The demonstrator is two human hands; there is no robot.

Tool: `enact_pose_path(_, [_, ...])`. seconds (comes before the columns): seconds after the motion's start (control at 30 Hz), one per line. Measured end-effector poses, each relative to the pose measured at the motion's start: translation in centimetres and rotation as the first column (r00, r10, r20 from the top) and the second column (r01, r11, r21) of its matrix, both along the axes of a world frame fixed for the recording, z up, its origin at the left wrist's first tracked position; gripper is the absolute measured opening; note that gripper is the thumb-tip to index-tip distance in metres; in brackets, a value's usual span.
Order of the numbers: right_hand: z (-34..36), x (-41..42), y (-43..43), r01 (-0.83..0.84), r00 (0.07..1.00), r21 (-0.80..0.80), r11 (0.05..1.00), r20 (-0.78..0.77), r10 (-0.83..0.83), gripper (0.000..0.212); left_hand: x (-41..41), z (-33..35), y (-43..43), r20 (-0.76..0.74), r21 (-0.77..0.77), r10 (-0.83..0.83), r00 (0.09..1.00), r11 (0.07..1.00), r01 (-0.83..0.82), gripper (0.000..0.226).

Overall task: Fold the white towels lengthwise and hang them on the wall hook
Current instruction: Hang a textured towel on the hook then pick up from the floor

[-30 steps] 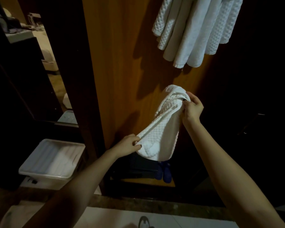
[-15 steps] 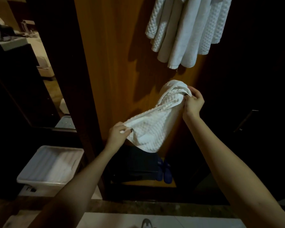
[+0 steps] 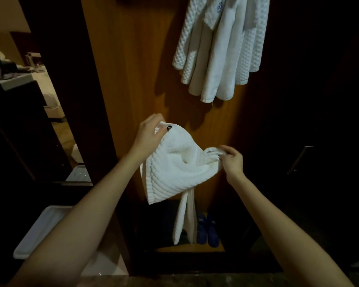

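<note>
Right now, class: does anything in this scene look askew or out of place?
The towel held between the left hand and right hand is bunched, not folded lengthwise; a loose tail dangles toward the blue slippers. The hung towels look orderly.

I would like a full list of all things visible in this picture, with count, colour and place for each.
held towel: one, white, centre, in front of the wooden panel
hanging towels: several, exact count unclear, white, top, against the panel
wooden panel: one, brown, centre
slippers: one pair, blue, low, beneath the held towel
tray: one, white, lower left
door handle: one, metal, right, on a dark door
left hand: gripping the towel's upper corner
right hand: pinching the towel's right edge
</note>
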State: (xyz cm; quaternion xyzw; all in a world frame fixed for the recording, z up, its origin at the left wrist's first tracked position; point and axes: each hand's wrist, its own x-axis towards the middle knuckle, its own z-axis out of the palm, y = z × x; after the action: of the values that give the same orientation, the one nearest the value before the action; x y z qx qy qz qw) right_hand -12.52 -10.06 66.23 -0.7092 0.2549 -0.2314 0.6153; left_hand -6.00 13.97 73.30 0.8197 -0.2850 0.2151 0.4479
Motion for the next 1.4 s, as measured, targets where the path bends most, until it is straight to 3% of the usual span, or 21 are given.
enact_pose_path(0.07, [-0.4, -0.7, -0.2, -0.056, 0.998, -0.095, 0.994, -0.048, 0.052, 0.028, 0.3, 0.7, -0.3, 0.044, 0.101, -0.027, 0.999, 0.995, 0.022, 0.013])
enact_pose_path(0.17, [-0.4, -1.2, -0.8, -0.158, 0.979, -0.274, 0.949, -0.171, 0.114, 0.028, 0.8, 1.7, -0.6, 0.027, 0.083, -0.038, 0.999, 0.996, 0.036, 0.014])
enact_pose_path(0.3, [-0.1, -1.5, -2.5, -0.378, 0.910, -0.219, 0.899, -0.269, 0.316, 0.031, 2.1, 1.5, 0.1, -0.044, -0.046, -0.013, 0.999, 0.999, 0.011, 0.018])
enact_pose_path(0.37, [-0.2, -2.0, -3.3, -0.497, 0.857, -0.336, 0.800, -0.333, 0.393, 0.029, 2.6, 0.7, 0.5, -0.117, -0.114, -0.046, 0.992, 0.993, 0.033, 0.020])
enact_pose_path(0.47, [-1.0, -2.8, -3.5, -0.558, 0.823, -0.505, 0.659, -0.437, 0.362, 0.036, 2.8, -0.3, 0.8, -0.198, -0.207, -0.098, 0.975, 0.977, 0.055, 0.022])
enact_pose_path(0.77, [-1.0, -3.9, -3.7, -0.481, 0.876, -0.654, 0.584, -0.327, 0.356, 0.015, 3.0, -0.9, 2.0, -0.234, -0.255, -0.074, 0.970, 0.967, 0.012, 0.026])
enact_pose_path(0.97, [0.8, -4.6, -3.5, -0.568, 0.815, -0.571, 0.593, -0.286, 0.505, 0.012, 3.6, -1.0, 2.9, -0.265, -0.238, -0.060, 0.962, 0.971, -0.005, 0.021])
enact_pose_path(1.07, [1.7, -5.3, -3.2, -0.625, 0.758, -0.556, 0.547, -0.267, 0.595, 0.014, 4.1, -1.3, 3.2, -0.296, -0.191, -0.059, 0.953, 0.982, 0.001, 0.023])
enact_pose_path(1.27, [2.5, -5.8, -3.1, -0.644, 0.749, -0.537, 0.545, -0.297, 0.593, 0.025, 4.3, -2.0, 3.3, -0.356, -0.160, -0.057, 0.933, 0.987, -0.001, 0.025])
enact_pose_path(1.33, [2.5, -5.8, -3.1, -0.606, 0.774, -0.595, 0.528, -0.289, 0.563, 0.035, 4.0, -2.3, 3.0, -0.446, -0.227, -0.070, 0.892, 0.973, -0.038, 0.019])
enact_pose_path(1.4, [2.2, -5.7, -3.1, -0.562, 0.808, -0.608, 0.561, -0.256, 0.531, 0.050, 3.5, -2.8, 2.8, -0.621, -0.365, -0.225, 0.751, 0.931, -0.023, 0.004])
